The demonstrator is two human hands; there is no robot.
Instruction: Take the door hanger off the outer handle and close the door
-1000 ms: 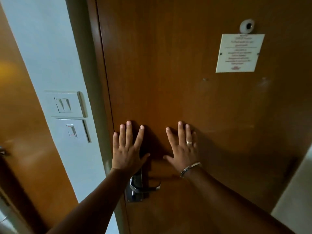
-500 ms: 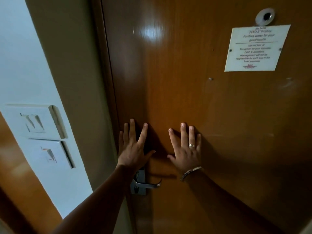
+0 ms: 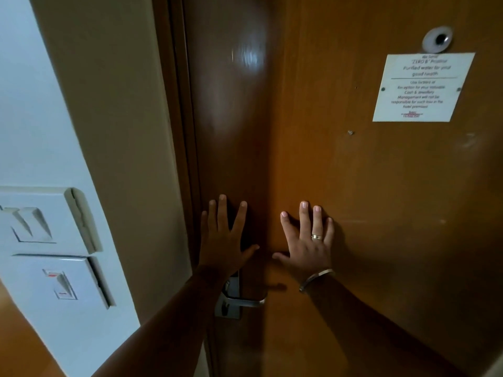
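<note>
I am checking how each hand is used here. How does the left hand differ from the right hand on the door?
The left hand lies close to the door's latch edge, above the lever handle; the right hand lies further in on the panel. The right hand wears a ring and a wrist bangle; the left hand wears none. The left hand is in deeper shadow. Both are open, flat on the door, fingers up.

two hands [image 3: 224, 240] [image 3: 306, 244], one door [image 3: 340, 172], two switch plates [image 3: 40, 219] [image 3: 60, 281]

Brown wooden door [image 3: 340, 172] sits shut against its frame, lever handle [image 3: 245, 302] level
</note>
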